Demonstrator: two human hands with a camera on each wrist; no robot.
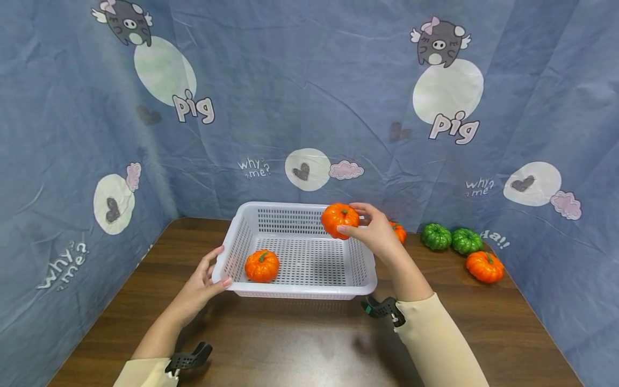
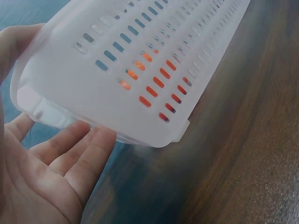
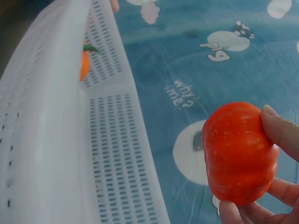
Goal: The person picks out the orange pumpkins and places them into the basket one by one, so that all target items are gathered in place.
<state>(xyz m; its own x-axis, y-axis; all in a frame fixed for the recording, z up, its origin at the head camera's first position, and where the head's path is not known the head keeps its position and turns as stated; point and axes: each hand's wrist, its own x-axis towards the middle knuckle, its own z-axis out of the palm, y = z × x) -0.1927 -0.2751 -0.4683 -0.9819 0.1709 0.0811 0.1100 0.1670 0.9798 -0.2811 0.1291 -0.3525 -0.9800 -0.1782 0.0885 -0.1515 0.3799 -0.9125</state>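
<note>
An orange pumpkin [image 1: 335,218] is held by the right hand [image 1: 379,233], perhaps above the basket [image 1: 300,289] gripped by the left hand [image 1: 199,286]

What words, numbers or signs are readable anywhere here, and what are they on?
"pig": twice on the blue cloth, under winged pig drawings.
"why me?": three times on the cloth, at left, middle and right.
"Ha!!": low on the cloth at right; its first letter is unclear.
A mark at the cloth's lower left is too small to read.
No readable text shows on the basket, pumpkins or wrist devices.
</note>
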